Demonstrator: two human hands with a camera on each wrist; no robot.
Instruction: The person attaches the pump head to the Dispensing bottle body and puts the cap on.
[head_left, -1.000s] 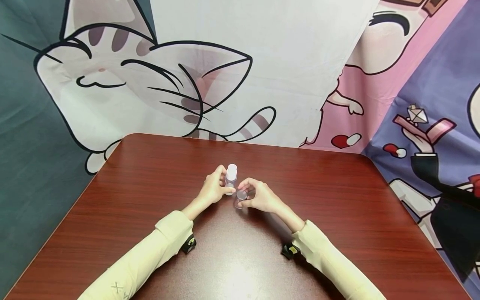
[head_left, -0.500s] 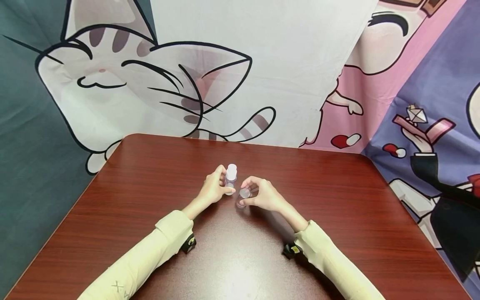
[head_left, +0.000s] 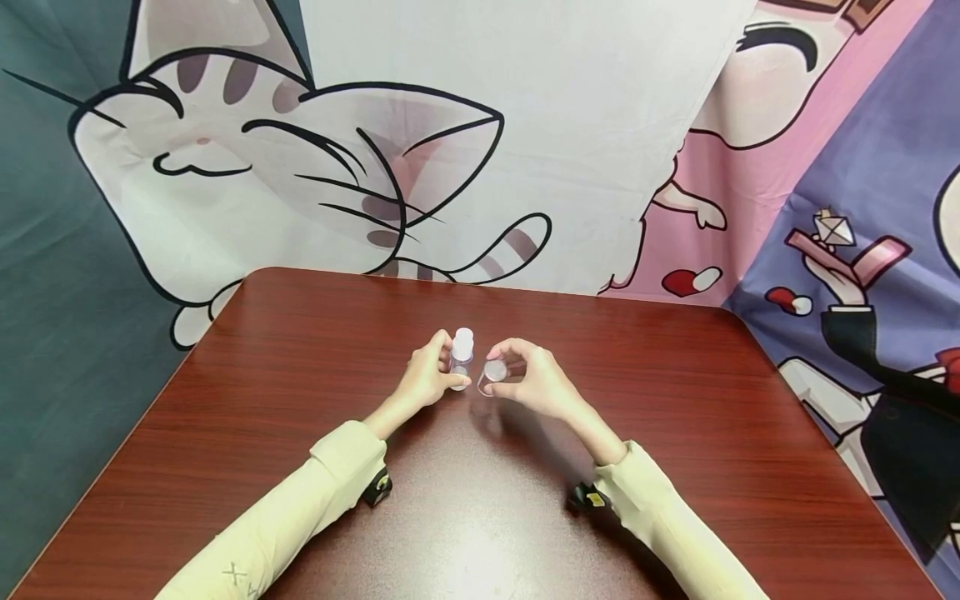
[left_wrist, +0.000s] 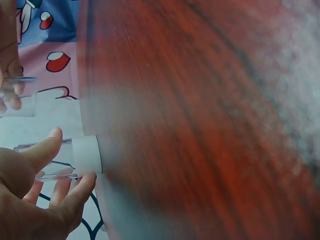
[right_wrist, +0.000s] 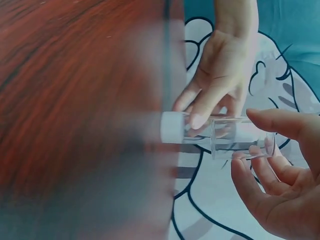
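My left hand [head_left: 429,372] grips a small clear bottle [head_left: 462,346] that stands upright on the table, with a white part at its top. In the left wrist view, the bottle's white base [left_wrist: 87,155] meets the tabletop between thumb and fingers. Just to the right, my right hand [head_left: 536,383] pinches a small clear plastic cylinder [head_left: 493,375], like a cap or cup. It is held above the table, with its shadow below. In the right wrist view, the clear cylinder [right_wrist: 242,145] overlaps the bottle, its rim toward the table.
The reddish-brown wooden table [head_left: 330,333] reaches back to a cloth backdrop [head_left: 570,150] with a cartoon cat and figures. Small black devices, such as the left one [head_left: 377,487], sit at both sleeve cuffs.
My right hand has raised the clear cylinder off the table and shifted it slightly right and away from me. My left hand and the bottle have stayed put.
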